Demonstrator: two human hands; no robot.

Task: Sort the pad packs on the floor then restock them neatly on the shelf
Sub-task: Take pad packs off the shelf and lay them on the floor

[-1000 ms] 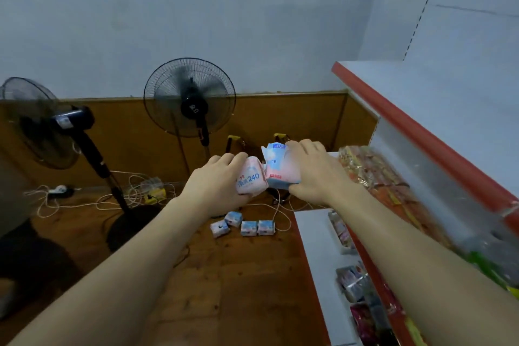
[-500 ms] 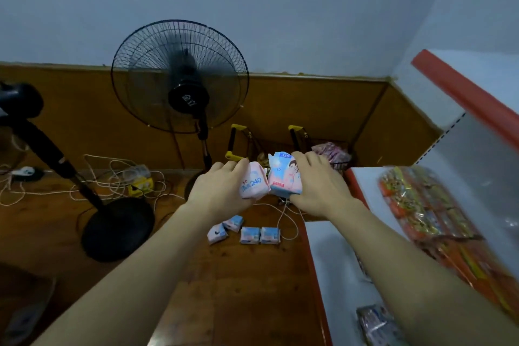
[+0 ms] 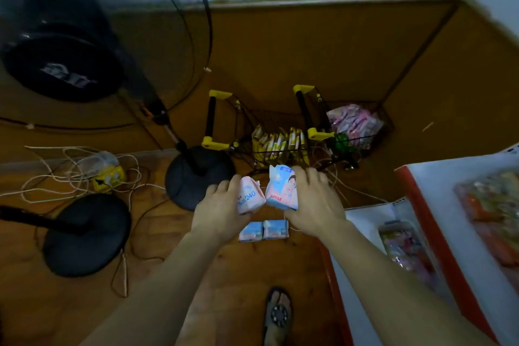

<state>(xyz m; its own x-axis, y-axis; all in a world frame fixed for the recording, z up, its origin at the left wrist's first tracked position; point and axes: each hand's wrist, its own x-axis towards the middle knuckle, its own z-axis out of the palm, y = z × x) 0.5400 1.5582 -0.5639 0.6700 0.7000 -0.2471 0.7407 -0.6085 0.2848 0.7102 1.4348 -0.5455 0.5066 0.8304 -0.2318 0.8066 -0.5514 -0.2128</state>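
Near the middle of the frame, the left hand (image 3: pixel 222 209) has its fingers wrapped round a pink pad pack (image 3: pixel 248 199). The right hand (image 3: pixel 311 205) holds a pink and blue pad pack (image 3: pixel 282 191), touching the first. Two more packs (image 3: pixel 264 230) lie on the floor (image 3: pixel 84 303) just below. This looks like sorting. Next, lower these beside matching ones, before the shelf (image 3: pixel 365 247) at lower right.

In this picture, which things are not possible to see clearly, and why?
- Head view: floor packs; two show, the left hand and right hand may cover others.
- Small print on the held "240" pack and the blue-pink pack: too small.
- Shelf goods: blurred, cut by the right edge.
- Fan: cut by the top and left edges.
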